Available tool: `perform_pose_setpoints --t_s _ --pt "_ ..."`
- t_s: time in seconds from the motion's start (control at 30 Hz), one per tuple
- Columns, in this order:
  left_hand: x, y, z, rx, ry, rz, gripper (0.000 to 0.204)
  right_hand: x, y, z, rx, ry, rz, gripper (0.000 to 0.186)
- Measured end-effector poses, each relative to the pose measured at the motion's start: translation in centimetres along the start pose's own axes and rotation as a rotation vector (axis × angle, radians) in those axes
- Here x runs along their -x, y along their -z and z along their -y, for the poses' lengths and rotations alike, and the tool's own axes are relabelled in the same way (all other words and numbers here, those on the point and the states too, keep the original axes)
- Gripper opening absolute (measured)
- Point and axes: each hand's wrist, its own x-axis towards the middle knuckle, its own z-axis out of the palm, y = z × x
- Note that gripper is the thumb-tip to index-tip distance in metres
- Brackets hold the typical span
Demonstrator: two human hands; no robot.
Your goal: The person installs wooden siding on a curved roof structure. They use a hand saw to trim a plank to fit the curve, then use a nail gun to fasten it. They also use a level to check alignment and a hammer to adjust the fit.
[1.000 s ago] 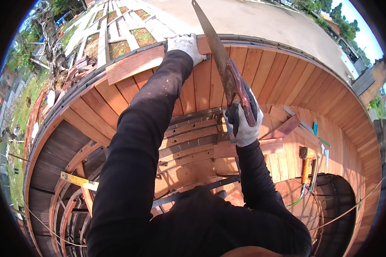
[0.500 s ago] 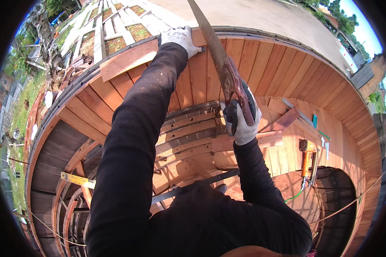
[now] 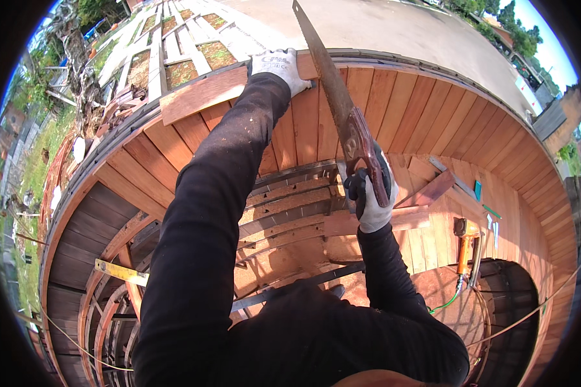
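My left hand (image 3: 279, 69), in a white work glove, presses down on a reddish wooden board (image 3: 203, 95). Its fingers curl over the board's far edge and the thumb lies along the near side. This board lies lengthwise over the planked curved rim (image 3: 303, 126). In a grey-white glove with dark finger coating, my right hand (image 3: 376, 209) is closed round the brown handle of a handsaw (image 3: 327, 74). The long blade points away from me and slants up to the left, crossing the board close by my left hand. Where the teeth meet the wood is hard to see.
An orange-yellow air nailer (image 3: 465, 235) with a green hose stands at the right near a dark opening (image 3: 513, 297). Loose board offcuts (image 3: 426, 190) lie beyond my right hand. A yellow level (image 3: 121, 272) is at the left. White slats (image 3: 155, 61) lie outside the rim.
The saw has come slightly back toward me with my right hand, and its tip now shows. My left hand keeps its hold on the board. The whole view has shifted a little.
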Motion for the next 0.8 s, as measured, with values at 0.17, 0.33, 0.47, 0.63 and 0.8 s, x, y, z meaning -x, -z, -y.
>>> perform_pose_setpoints --t_s 0.17,0.33,0.47,0.63,0.8 --pt "0.0 0.0 -0.8 0.018 -0.013 -0.003 0.081 11.0 4.7 0.9 -0.212 -0.097 -0.125 0.056" --pt "-0.1 0.4 -0.2 0.043 -0.017 0.035 0.080 1.6 0.8 -0.2 0.090 -0.114 0.015 0.048" --pt "0.1 0.2 0.1 0.056 0.020 0.036 0.078 -0.6 -0.4 -0.7 0.059 0.001 -0.022 0.047" --pt "0.0 -0.3 -0.4 0.035 -0.010 0.007 0.077 8.8 3.0 5.5 0.214 -0.222 -0.003 0.065" --pt "-0.4 0.3 -0.1 0.004 -0.014 0.079 0.080 3.3 1.0 1.0 0.164 -0.027 0.030 0.050"
